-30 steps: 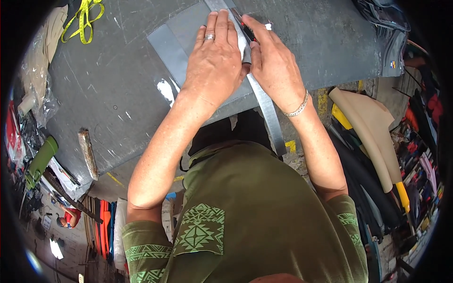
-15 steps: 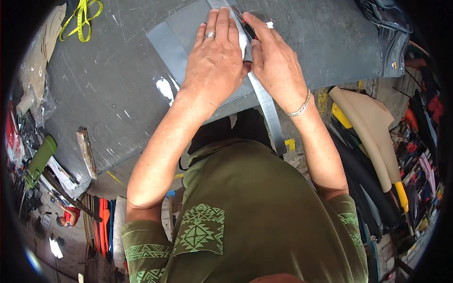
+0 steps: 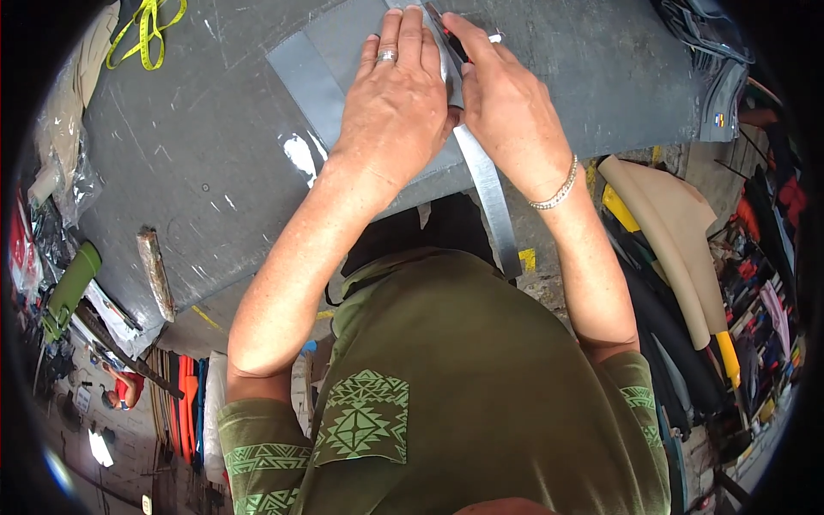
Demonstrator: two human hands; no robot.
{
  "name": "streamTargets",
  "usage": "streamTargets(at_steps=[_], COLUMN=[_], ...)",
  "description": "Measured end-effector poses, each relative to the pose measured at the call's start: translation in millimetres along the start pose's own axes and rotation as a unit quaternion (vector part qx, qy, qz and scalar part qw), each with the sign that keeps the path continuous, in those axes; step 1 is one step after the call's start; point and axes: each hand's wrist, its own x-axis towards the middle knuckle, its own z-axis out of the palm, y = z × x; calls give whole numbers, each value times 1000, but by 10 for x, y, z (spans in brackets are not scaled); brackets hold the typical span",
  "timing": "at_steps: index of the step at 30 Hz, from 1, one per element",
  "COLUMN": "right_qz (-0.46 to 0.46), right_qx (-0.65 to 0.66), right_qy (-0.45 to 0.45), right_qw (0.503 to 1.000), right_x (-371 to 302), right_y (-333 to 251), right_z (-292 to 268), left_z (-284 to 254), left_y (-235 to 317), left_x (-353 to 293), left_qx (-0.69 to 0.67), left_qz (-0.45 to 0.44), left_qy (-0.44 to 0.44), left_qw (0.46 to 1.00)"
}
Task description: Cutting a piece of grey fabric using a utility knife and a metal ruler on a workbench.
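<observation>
My left hand (image 3: 395,112), a ring on one finger, lies flat with fingers stretched over a metal straightedge (image 3: 487,189) and a grey sheet of material (image 3: 313,81) on the dark table. The straightedge slants under the hands and sticks out past the table's near edge. My right hand (image 3: 511,116), with a bracelet at the wrist, is closed around a slim black-and-red tool (image 3: 457,43) beside the straightedge's right edge. That looks like a utility knife; its tip is hard to make out. A small white piece (image 3: 495,39) shows behind the right fingers.
A yellow tape measure (image 3: 148,39) lies at the far left of the table (image 3: 206,146). A worn stick-like piece (image 3: 156,275) rests near the left edge. Dark folded pieces (image 3: 721,94) are stacked at right. Beige material rolls (image 3: 661,232) stand beyond the right edge.
My right hand has shifted slightly right and toward me along the straightedge, with the tool still in it. The left hand stays pressed almost in the same place.
</observation>
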Motion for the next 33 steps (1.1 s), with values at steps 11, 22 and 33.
streamTargets(at_steps=[11,22,33], right_qz=[-23,90,117], right_qx=[-50,-12,7], right_qy=[-28,-99,-115], right_qw=[998,991,987], right_x=[-111,-654,-1047], right_y=[4,-49,-24], right_z=[-81,-204,-276], left_z=[289,-55,12], left_y=[-138,76,73], left_x=[2,5,-12], left_qx=[-5,46,74], left_qz=[83,-20,-19], left_qy=[186,-15,12], left_qw=[979,999,997])
